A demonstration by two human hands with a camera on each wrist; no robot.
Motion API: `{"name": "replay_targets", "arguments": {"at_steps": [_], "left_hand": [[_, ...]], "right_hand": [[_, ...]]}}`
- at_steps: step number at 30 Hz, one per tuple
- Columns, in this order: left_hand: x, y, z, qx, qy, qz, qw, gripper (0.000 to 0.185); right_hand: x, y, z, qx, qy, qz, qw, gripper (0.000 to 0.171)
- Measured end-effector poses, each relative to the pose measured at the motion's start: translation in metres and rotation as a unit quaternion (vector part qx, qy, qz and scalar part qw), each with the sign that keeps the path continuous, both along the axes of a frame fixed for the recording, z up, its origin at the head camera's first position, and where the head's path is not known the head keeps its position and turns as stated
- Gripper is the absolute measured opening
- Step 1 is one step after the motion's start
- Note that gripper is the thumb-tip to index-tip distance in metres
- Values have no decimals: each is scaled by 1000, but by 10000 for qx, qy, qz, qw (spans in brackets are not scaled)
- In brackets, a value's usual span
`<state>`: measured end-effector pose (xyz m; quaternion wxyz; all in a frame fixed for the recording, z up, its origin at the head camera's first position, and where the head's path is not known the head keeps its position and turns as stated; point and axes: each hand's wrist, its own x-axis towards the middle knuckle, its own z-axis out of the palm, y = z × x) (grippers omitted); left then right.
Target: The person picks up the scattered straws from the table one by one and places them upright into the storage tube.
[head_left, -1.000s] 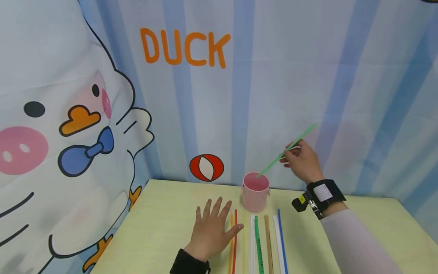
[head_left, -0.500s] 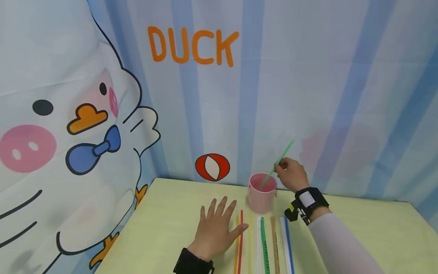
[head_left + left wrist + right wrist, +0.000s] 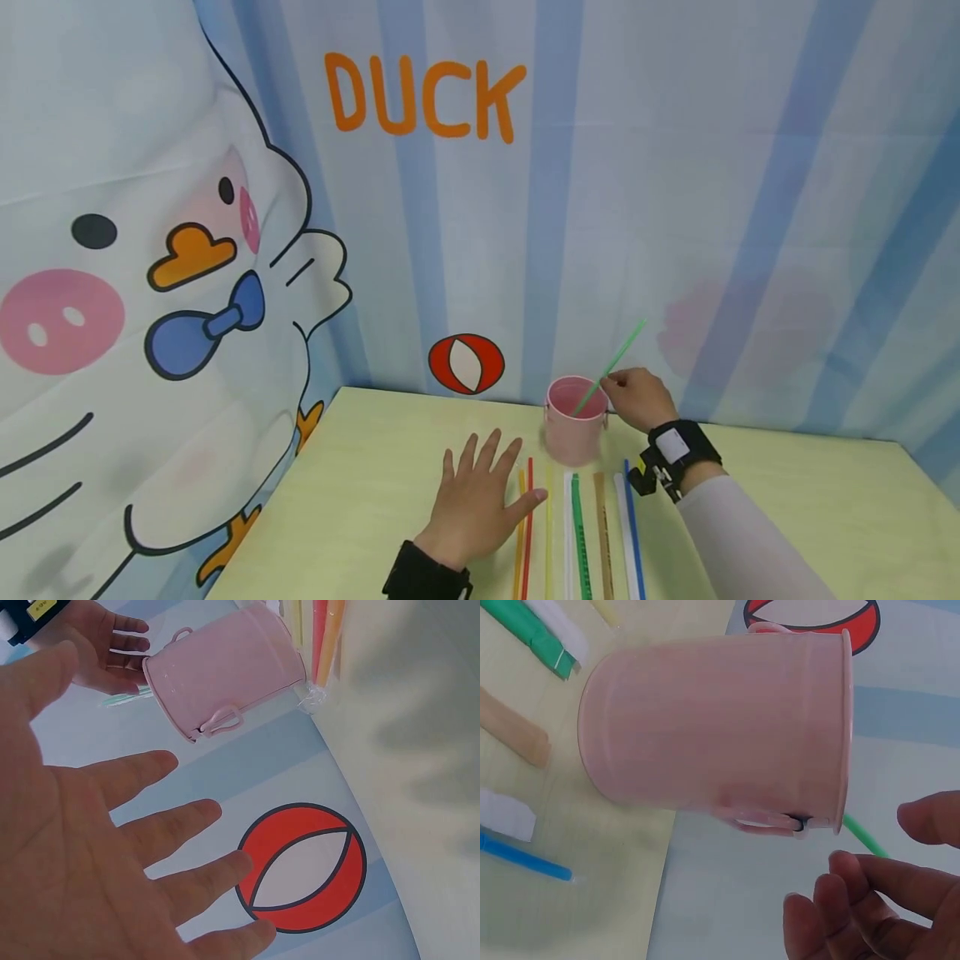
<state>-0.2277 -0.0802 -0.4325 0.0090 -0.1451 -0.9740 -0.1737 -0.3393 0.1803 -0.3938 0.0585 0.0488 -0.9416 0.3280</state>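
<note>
A pink cup point(image 3: 575, 427) with small side handles stands near the back of the yellow-green table point(image 3: 360, 483). A green straw point(image 3: 618, 354) leans in the cup, its upper end pointing up and to the right. My right hand point(image 3: 633, 396) sits just right of the cup's rim. In the right wrist view its thumb and fingers point(image 3: 855, 900) are spread apart around the green straw point(image 3: 862, 836), not squeezing it. My left hand point(image 3: 480, 496) lies flat on the table with fingers spread, its thumb touching an orange straw point(image 3: 519, 533) in a row of straws.
Several straws lie side by side in front of the cup: red point(image 3: 528, 521), yellow point(image 3: 547, 533), green wrapped point(image 3: 579, 533), brown point(image 3: 602, 533), white point(image 3: 621, 525) and blue point(image 3: 632, 521). A cartoon duck backdrop point(image 3: 225, 208) closes the back and left.
My right hand has come down and left with the green straw, whose lower end now sits inside the cup. The fingers have loosened. My left hand has stayed flat.
</note>
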Motion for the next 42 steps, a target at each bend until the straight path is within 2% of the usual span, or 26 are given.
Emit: {"name": "replay_targets", "arguments": {"at_steps": [3,6,15,21,27,30,35,42], "left_hand": [[1,1,1,42,-42,-25,10000,80],[2,1,1,68,-74,-46,9999,80],[1,3,-1,1,54,-30,10000,81],[1,4,-2,68,123,-18,9999,80],[0,5,-2,135,193,2,9997,81],[-1,4,-3,176,232,48,9996,82],[-2,1,-5,200,365,139,9990,82],[-3,-3,-8,295,510,199,9981,80]], "right_hand": [[5,3,1,-18,-163,81,9998,44],[12,6,2,-23,-130,164,9998,45],[38,18,16,145,694,144,9974,43],[60,28,20,338,1018,-146,9941,46],[85,35,6,621,1462,-467,9862,46],[97,37,-3,733,1527,-622,9836,49],[115,35,-18,813,1317,-790,9848,55],[133,30,-41,826,1078,-886,9868,62]]}}
